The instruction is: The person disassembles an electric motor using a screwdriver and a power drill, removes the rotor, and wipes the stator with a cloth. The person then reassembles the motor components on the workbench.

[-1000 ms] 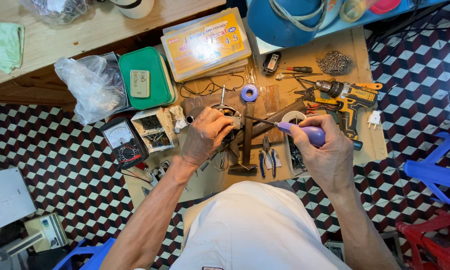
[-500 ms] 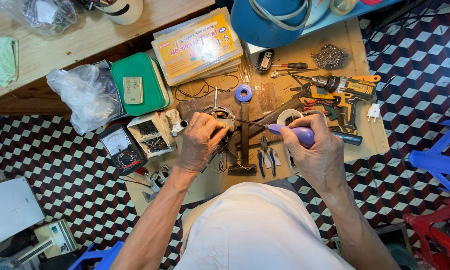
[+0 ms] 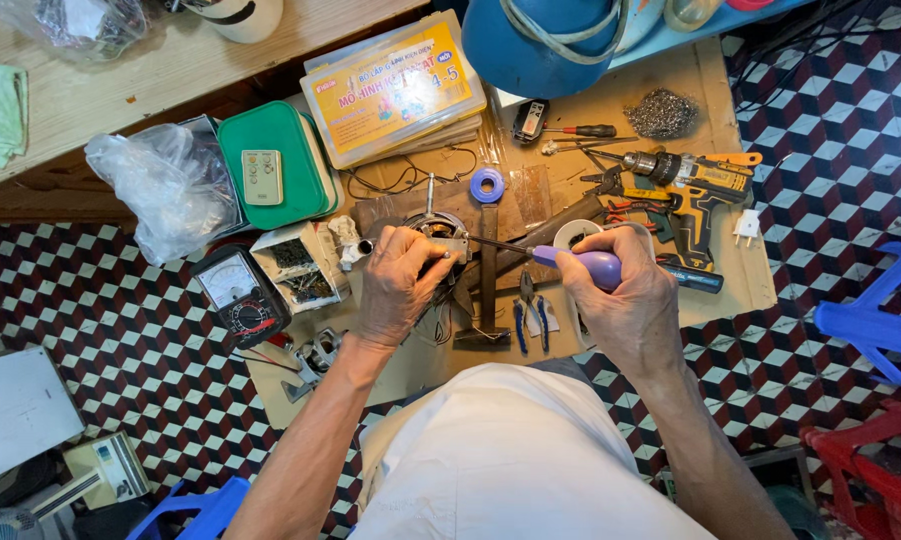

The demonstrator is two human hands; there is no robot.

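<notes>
Right in the middle of the frame, a small round motor (image 3: pixel 440 232) with a metal shaft sticking up is held on the brown board surface (image 3: pixel 730 290). It is gripped by the left hand (image 3: pixel 398 285), whose fingers are curled shut around its lower left side. A thin screwdriver (image 3: pixel 560 258) with a purple handle is held by the right hand (image 3: pixel 620 300); the fingers are wrapped tight around the handle, and the thin metal tip is pointed left at the motor's side.

Just below the motor, a dark metal stand (image 3: pixel 486 275) is seen, and small blue-handled pliers (image 3: pixel 530 318) are laid beside it. A blue roll of tape (image 3: pixel 487 185) is placed just above. Further right, a yellow and black drill (image 3: pixel 695 195) is laid on the board. To the left, a black meter with a dial (image 3: pixel 238 295) and a green box (image 3: pixel 270 165) are found, with a clear plastic bag (image 3: pixel 160 185) beside them. At the upper middle, a flat yellow parts box (image 3: pixel 395 85) is set. Checkered floor tiles (image 3: pixel 120 330) are seen all around.
</notes>
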